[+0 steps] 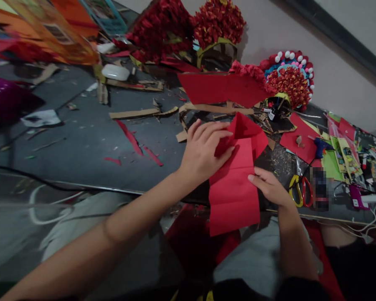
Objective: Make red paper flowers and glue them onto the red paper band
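A red paper sheet [235,192] with crosswise creases hangs partly over the table's front edge. My right hand [269,186] pinches its right edge between thumb and fingers. My left hand [207,150] lies over the upper left part of the sheet, fingers apart and slightly curved, touching the red paper. Behind the sheet, a folded red paper piece [255,133] stands up with a pointed top. Whether my left fingers hold any of it is hidden.
Scissors with yellow and red handles [306,192] and a blue glue gun [322,147] lie to the right. Cardboard strips [134,113] and red scraps [130,138] lie left. Red flowered headpieces [221,23] stand behind. A white mouse-like object [115,72] sits back left.
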